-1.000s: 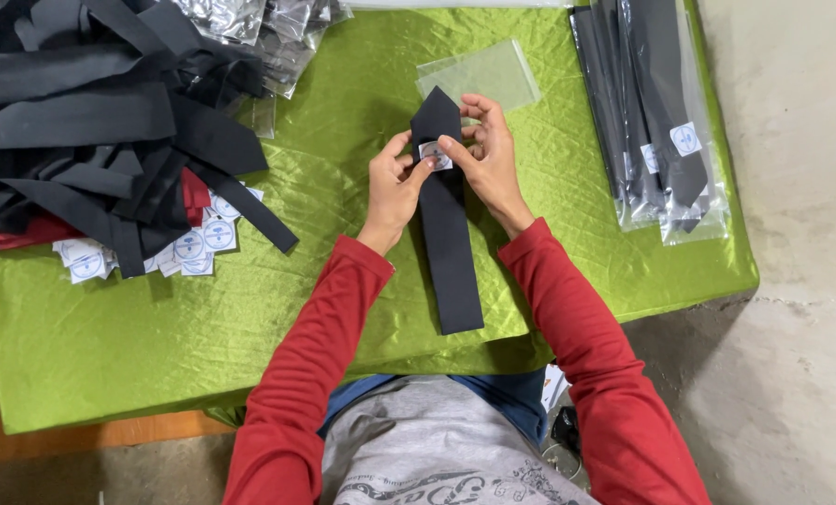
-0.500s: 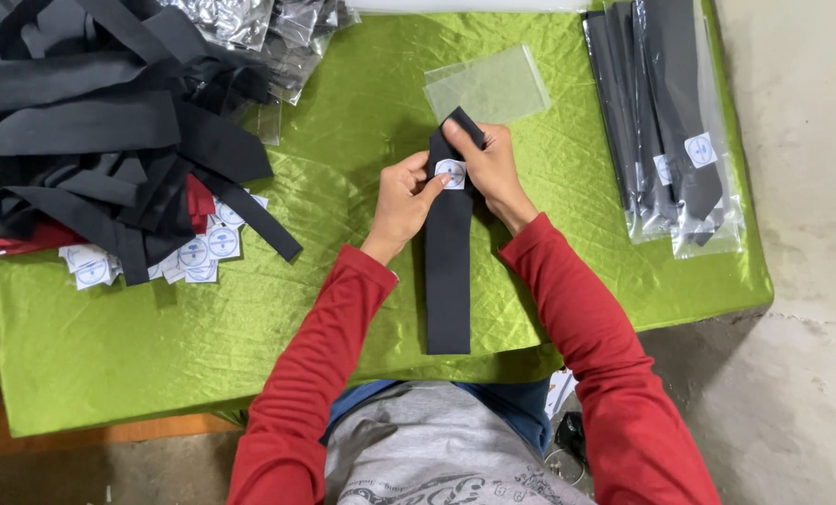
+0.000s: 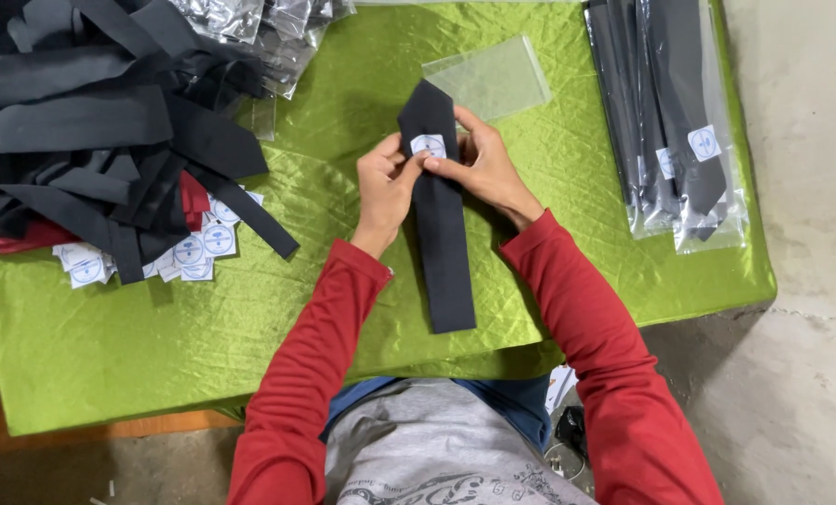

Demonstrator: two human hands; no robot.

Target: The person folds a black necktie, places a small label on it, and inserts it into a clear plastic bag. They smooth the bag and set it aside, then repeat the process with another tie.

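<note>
Green satin table cover point(image 3: 249, 318); far left a heap of black ties point(image 3: 90, 122), white round labels point(image 3: 193, 252) under its near edge. Centre: black tie point(image 3: 441, 234) flat on cover. Left hand point(image 3: 383, 184) pinches its left edge, right hand point(image 3: 486, 168) pinches white label point(image 3: 428, 145) on it. Clear sleeve point(image 3: 488, 79) just beyond. Bagged ties point(image 3: 670, 122) far right.

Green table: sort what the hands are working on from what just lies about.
In hand: folded black fabric necktie; small white square label; left hand; right hand.
Lying about: clear plastic sleeve; heap of black ties; bagged ties; spare labels.
</note>
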